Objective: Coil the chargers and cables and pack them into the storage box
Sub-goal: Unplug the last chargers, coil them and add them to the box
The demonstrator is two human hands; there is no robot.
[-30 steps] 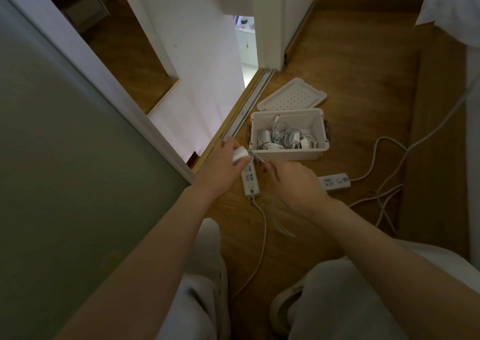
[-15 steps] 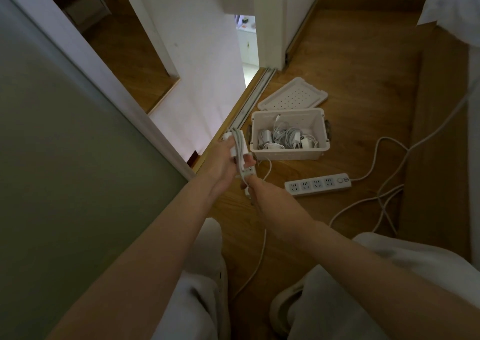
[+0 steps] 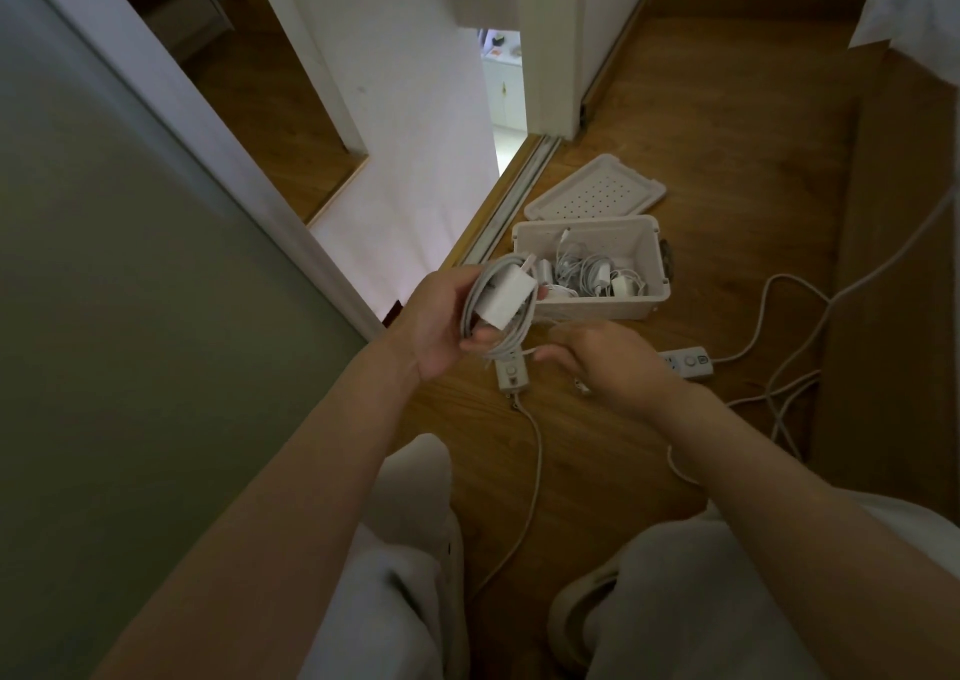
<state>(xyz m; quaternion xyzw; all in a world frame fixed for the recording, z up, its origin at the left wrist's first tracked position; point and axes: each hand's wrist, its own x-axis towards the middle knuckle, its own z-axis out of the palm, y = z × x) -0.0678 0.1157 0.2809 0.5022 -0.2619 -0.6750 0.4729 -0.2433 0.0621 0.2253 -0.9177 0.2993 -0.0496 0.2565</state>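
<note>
My left hand (image 3: 441,320) holds a white charger brick (image 3: 506,299) with its white cable (image 3: 491,344) looped around it in several turns. My right hand (image 3: 605,362) pinches the free end of that cable just to the right of the coil. Beyond both hands the white storage box (image 3: 652,258) stands open on the wooden floor, with several coiled white chargers and cables (image 3: 587,274) inside. Its perforated lid (image 3: 595,193) lies behind it.
A white power strip (image 3: 511,375) lies on the floor under my hands, its cord running toward my knees. A second power strip (image 3: 688,362) lies to the right, with loose white cords (image 3: 779,336) trailing toward a wooden bed frame. A sliding door track and grey door stand at the left.
My left hand has turned palm up, so the charger with its wound cable faces me. My right hand has moved right, drawing the cable end around the coil.
</note>
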